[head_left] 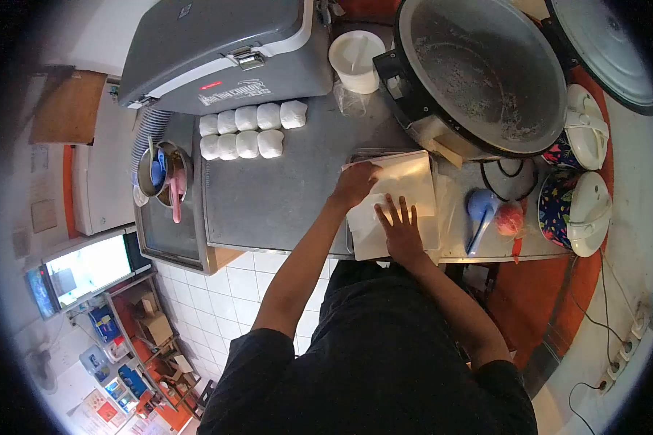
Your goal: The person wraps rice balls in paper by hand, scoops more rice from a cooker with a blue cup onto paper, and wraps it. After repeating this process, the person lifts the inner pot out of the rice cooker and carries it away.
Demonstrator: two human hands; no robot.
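Note:
A pale, shiny stack of thin sheets (405,190) lies on a metal tray at the front of the steel counter. My left hand (355,183) is at the upper left of the sheets, its fingers bent together over the edge; the fingertips are partly hidden. My right hand (401,235) lies flat with fingers spread on the lower half of the sheets. White rounded bundles (247,130) stand in two rows on the counter, left of my hands.
A large grey cooler box (225,54) and a white tub (357,61) stand behind. A big round pot (486,80) sits at the right, near a blue ladle (480,214), a red bundle (509,217) and a patterned pot (559,206). Bowls with utensils (163,174) stand left.

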